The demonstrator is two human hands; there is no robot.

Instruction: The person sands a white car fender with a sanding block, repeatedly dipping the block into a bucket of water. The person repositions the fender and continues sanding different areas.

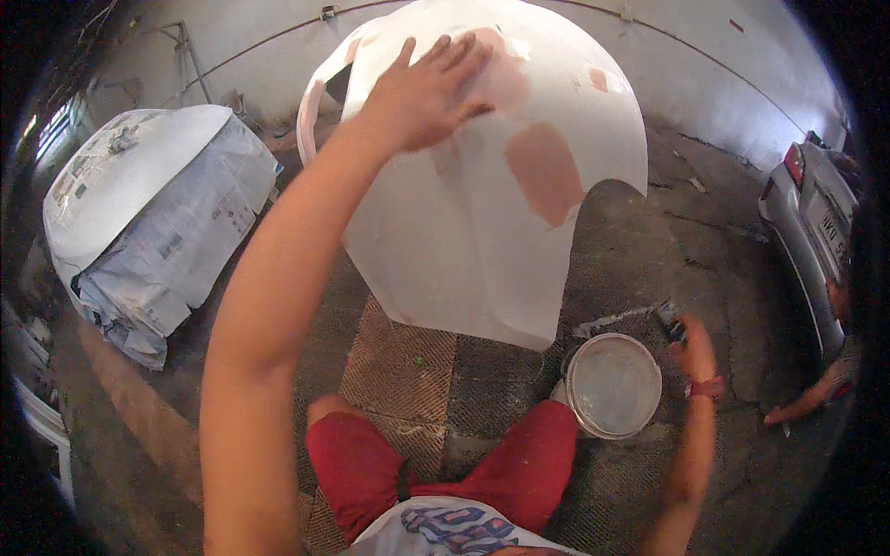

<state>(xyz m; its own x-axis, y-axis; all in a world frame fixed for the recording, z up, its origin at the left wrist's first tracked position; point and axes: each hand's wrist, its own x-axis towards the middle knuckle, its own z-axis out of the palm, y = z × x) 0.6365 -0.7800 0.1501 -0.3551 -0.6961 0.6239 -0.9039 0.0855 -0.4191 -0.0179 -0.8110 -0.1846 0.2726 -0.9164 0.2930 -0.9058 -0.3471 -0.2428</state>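
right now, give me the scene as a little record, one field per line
left hand: fingers spread, laid on the white panel
right hand: gripping a dark object, kind unclear
panel marks: pinkish-brown patches
bucket: pale, round, open-topped, on the floor, just left of the right hand
far left: white part, partly covered with paper
far right: silver car, partly in view

Panel (482, 204) ahead, bucket (615, 385) at right.
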